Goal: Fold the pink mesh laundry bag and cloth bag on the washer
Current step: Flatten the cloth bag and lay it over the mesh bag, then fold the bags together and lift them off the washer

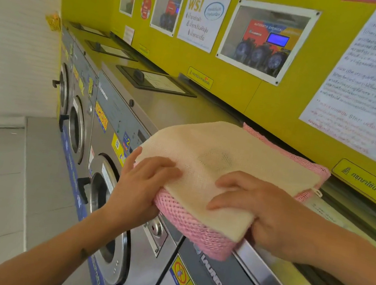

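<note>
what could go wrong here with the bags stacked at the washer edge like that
The pink mesh laundry bag overhangs the washer front edge, so the stack may slide off if released. The cream cloth bag lies loose on top and could shift out of line as the left hand and right hand press it.

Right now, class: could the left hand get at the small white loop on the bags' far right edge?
Probably not easily. The left hand grips the bags' near left corner, and the right hand and forearm lie across the cream bag between it and the loop.
</note>
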Demonstrator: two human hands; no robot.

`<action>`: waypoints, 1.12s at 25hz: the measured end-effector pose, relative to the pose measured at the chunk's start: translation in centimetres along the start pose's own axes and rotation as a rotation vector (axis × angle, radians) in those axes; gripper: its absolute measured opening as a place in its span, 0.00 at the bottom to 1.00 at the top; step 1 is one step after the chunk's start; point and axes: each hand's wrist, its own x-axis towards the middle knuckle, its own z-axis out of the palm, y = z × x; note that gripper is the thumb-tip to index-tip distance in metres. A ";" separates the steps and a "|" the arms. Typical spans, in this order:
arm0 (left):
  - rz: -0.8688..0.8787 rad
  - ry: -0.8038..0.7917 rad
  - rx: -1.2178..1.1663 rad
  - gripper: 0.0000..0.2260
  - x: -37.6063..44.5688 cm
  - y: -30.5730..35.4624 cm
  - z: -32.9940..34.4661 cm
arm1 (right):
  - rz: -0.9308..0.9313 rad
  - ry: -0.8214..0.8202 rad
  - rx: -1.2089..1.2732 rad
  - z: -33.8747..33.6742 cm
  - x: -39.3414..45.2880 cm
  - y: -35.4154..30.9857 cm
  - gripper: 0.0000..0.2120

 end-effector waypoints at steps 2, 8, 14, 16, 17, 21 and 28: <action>0.065 -0.022 -0.021 0.27 0.6 2.8 -1.6 | 0.046 -0.001 -0.007 -1.6 -2.6 2.0 0.32; 0.205 -0.258 0.104 0.13 3.0 13.2 -4.3 | 0.356 -0.421 -0.130 -6.2 -12.8 3.2 0.39; 0.190 -0.330 0.236 0.11 3.8 17.8 -5.0 | 0.352 -0.213 -0.265 -1.4 -14.5 -1.4 0.53; 0.136 -0.347 0.231 0.11 3.6 17.9 -5.4 | 0.340 -0.082 -0.339 0.5 -13.9 -1.0 0.47; 0.114 -0.346 0.218 0.10 3.5 17.9 -5.8 | 0.326 -0.031 -0.359 0.9 -13.9 -0.7 0.43; 0.079 -0.334 0.176 0.10 2.7 18.5 -7.2 | 0.246 0.176 -0.459 2.4 -14.9 -1.5 0.25; 0.177 -0.343 0.043 0.15 2.6 20.7 -10.8 | 0.132 0.097 -0.295 -1.4 -16.8 -1.5 0.17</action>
